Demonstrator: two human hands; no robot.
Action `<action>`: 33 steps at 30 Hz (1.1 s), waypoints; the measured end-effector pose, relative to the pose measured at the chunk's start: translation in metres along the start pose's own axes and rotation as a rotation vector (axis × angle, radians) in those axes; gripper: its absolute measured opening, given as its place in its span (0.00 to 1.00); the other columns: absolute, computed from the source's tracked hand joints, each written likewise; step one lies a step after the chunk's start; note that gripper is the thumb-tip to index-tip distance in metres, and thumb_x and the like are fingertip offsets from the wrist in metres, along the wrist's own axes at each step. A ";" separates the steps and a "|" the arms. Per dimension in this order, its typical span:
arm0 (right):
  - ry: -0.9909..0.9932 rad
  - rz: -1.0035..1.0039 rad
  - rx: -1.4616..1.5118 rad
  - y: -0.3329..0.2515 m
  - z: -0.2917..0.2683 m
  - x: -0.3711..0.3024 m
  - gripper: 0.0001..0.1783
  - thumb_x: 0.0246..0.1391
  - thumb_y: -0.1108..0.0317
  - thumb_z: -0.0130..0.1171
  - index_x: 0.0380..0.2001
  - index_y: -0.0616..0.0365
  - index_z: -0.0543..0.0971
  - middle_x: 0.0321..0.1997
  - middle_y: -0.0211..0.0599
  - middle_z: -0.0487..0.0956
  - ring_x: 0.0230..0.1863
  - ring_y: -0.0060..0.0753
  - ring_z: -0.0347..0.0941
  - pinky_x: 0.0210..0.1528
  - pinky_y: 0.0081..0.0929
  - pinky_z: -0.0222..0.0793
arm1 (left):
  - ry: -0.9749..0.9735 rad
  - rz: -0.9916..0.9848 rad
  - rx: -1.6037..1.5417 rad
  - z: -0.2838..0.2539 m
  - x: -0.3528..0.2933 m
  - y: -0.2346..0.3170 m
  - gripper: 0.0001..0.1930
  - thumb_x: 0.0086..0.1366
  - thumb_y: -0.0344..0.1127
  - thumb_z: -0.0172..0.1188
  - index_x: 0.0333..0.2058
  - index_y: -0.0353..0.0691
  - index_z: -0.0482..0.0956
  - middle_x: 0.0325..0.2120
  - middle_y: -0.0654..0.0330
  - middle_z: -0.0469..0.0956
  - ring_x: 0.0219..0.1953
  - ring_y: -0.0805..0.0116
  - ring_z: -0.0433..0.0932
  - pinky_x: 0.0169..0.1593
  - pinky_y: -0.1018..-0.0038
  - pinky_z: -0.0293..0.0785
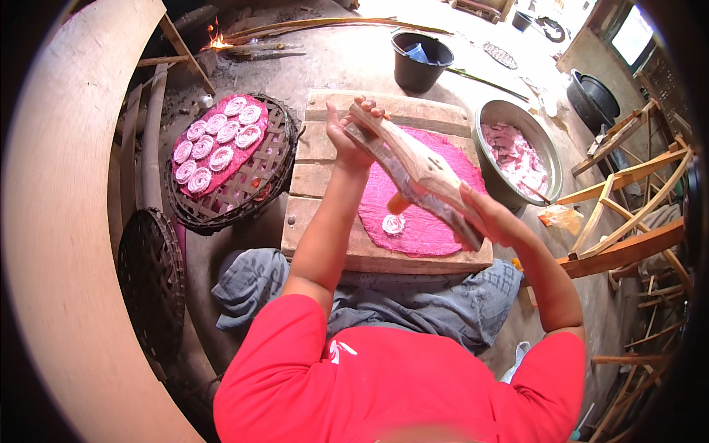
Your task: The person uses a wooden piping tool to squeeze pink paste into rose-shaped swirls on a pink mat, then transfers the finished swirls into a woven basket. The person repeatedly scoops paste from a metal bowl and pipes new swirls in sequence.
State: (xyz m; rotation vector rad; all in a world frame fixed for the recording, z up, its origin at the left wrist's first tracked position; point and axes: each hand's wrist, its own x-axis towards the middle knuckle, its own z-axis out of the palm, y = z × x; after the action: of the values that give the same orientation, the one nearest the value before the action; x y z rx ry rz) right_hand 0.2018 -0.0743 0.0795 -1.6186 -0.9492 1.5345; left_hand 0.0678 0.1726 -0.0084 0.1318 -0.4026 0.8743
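Note:
Both my hands grip a long two-piece wooden hand press [421, 162], held slantwise above a low wooden table [310, 184]. My left hand [351, 140] is closed around its upper, far end. At the lower, near end my right hand [493, 215] wraps around the wood. A short orange-brown stub points down from the press's middle. Beneath it a bright pink cloth [436, 225] lies on the table, partly covered by the press and my hands. One swirled pale pink rosette [393, 224] sits on the cloth, just below the stub.
At left, a round woven tray [277, 140] bears a pink sheet with several rosettes; another woven tray [151, 284] leans nearby. A metal basin [484, 166] of pink dough stands right of the table. Behind are a black bucket [421, 74] and a fire [216, 35]. Wooden frames [628, 177] crowd the right.

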 end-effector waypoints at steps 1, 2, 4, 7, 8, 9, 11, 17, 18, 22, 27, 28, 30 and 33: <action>0.103 -0.122 -0.081 -0.001 0.002 0.000 0.39 0.64 0.37 0.34 0.44 0.65 0.76 0.23 0.40 0.78 0.21 0.31 0.75 0.28 0.28 0.73 | 0.027 0.013 0.045 0.002 -0.002 -0.001 0.30 0.67 0.65 0.35 0.35 0.43 0.71 0.27 0.61 0.71 0.32 0.61 0.73 0.45 0.58 0.69; 0.153 -0.254 -0.196 -0.002 0.002 -0.003 0.38 0.64 0.37 0.34 0.43 0.66 0.76 0.23 0.41 0.78 0.20 0.31 0.75 0.26 0.27 0.73 | 0.122 -0.023 0.065 0.004 -0.004 -0.003 0.28 0.68 0.64 0.34 0.36 0.43 0.71 0.27 0.62 0.71 0.32 0.63 0.73 0.45 0.59 0.69; 0.223 -0.175 -0.366 -0.008 0.003 -0.006 0.37 0.65 0.38 0.35 0.42 0.66 0.76 0.21 0.39 0.77 0.19 0.29 0.74 0.23 0.27 0.71 | 0.292 -0.032 0.094 0.008 -0.005 -0.009 0.25 0.69 0.61 0.33 0.37 0.45 0.69 0.28 0.65 0.70 0.33 0.68 0.72 0.45 0.62 0.68; 0.133 -0.041 -0.394 -0.013 0.002 -0.007 0.38 0.64 0.38 0.36 0.39 0.68 0.76 0.20 0.37 0.76 0.19 0.27 0.73 0.21 0.26 0.70 | 0.237 -0.002 0.137 0.015 0.001 -0.013 0.24 0.70 0.61 0.33 0.34 0.48 0.67 0.25 0.66 0.69 0.31 0.68 0.71 0.44 0.63 0.68; 0.197 -0.187 -0.584 -0.011 0.001 -0.004 0.39 0.64 0.37 0.36 0.38 0.68 0.77 0.20 0.37 0.76 0.19 0.27 0.73 0.22 0.27 0.71 | 0.197 0.008 0.171 0.017 0.004 -0.012 0.24 0.70 0.61 0.32 0.33 0.48 0.67 0.24 0.67 0.68 0.30 0.68 0.71 0.43 0.63 0.68; 0.160 -0.188 -0.358 -0.006 0.001 -0.002 0.39 0.64 0.37 0.36 0.36 0.68 0.77 0.21 0.38 0.77 0.20 0.28 0.74 0.24 0.27 0.71 | 0.201 0.013 0.206 0.018 0.007 -0.009 0.24 0.70 0.61 0.31 0.33 0.48 0.67 0.24 0.67 0.68 0.29 0.68 0.71 0.42 0.64 0.68; 0.053 -0.024 -0.108 0.009 0.000 0.001 0.40 0.64 0.38 0.35 0.31 0.67 0.80 0.21 0.38 0.78 0.22 0.28 0.75 0.31 0.27 0.71 | 0.142 0.034 0.270 0.019 0.006 -0.002 0.25 0.70 0.61 0.30 0.33 0.48 0.67 0.23 0.67 0.68 0.28 0.68 0.71 0.41 0.64 0.68; 0.119 0.036 -0.155 0.049 -0.022 -0.010 0.39 0.65 0.38 0.35 0.28 0.66 0.79 0.18 0.37 0.76 0.21 0.27 0.75 0.23 0.25 0.71 | 0.249 -0.046 0.071 -0.013 -0.015 -0.022 0.26 0.69 0.63 0.33 0.31 0.47 0.68 0.22 0.65 0.69 0.27 0.66 0.70 0.40 0.62 0.69; 0.109 0.036 -0.216 0.048 -0.028 -0.014 0.38 0.65 0.38 0.35 0.34 0.66 0.78 0.20 0.38 0.77 0.20 0.28 0.75 0.23 0.25 0.72 | 0.238 -0.065 -0.006 -0.021 -0.014 -0.028 0.27 0.68 0.64 0.34 0.31 0.46 0.69 0.22 0.63 0.69 0.27 0.64 0.70 0.40 0.61 0.69; 0.000 0.036 0.203 0.048 -0.029 -0.015 0.38 0.63 0.36 0.34 0.51 0.64 0.71 0.32 0.43 0.79 0.26 0.32 0.78 0.26 0.27 0.75 | 0.125 -0.098 -0.181 -0.046 -0.001 -0.040 0.25 0.68 0.63 0.37 0.30 0.47 0.69 0.21 0.66 0.67 0.26 0.67 0.70 0.39 0.63 0.68; -0.154 -0.062 0.718 0.104 0.004 0.039 0.34 0.63 0.40 0.41 0.54 0.60 0.69 0.41 0.42 0.77 0.33 0.28 0.74 0.31 0.23 0.71 | 0.140 -0.023 -0.216 -0.055 -0.006 -0.033 0.21 0.70 0.59 0.36 0.31 0.49 0.68 0.22 0.69 0.68 0.26 0.71 0.70 0.38 0.67 0.68; -0.197 -0.136 0.763 0.116 0.004 0.048 0.31 0.63 0.44 0.43 0.55 0.60 0.69 0.42 0.42 0.76 0.34 0.30 0.74 0.33 0.23 0.71 | 0.150 -0.007 -0.219 -0.055 -0.008 -0.033 0.21 0.70 0.58 0.36 0.31 0.50 0.68 0.22 0.70 0.68 0.26 0.72 0.70 0.38 0.67 0.68; -0.199 -0.180 0.815 0.132 0.005 0.068 0.26 0.63 0.51 0.47 0.56 0.59 0.68 0.45 0.42 0.76 0.37 0.35 0.74 0.37 0.25 0.71 | 0.159 0.014 -0.225 -0.053 -0.011 -0.032 0.20 0.71 0.57 0.37 0.31 0.50 0.68 0.22 0.70 0.68 0.26 0.72 0.69 0.38 0.68 0.68; 0.054 -0.166 0.371 0.133 0.002 0.089 0.21 0.63 0.57 0.48 0.54 0.57 0.70 0.41 0.40 0.76 0.36 0.28 0.73 0.33 0.22 0.68 | 0.149 0.051 -0.211 -0.042 -0.008 -0.030 0.20 0.71 0.57 0.36 0.31 0.50 0.68 0.22 0.70 0.68 0.26 0.73 0.69 0.38 0.68 0.69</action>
State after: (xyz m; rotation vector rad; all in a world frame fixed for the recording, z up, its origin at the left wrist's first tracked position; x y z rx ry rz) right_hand 0.2083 -0.0611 -0.0800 -1.2792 -0.7000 1.4459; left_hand 0.0984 0.1591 -0.0491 -0.1383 -0.3574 0.8796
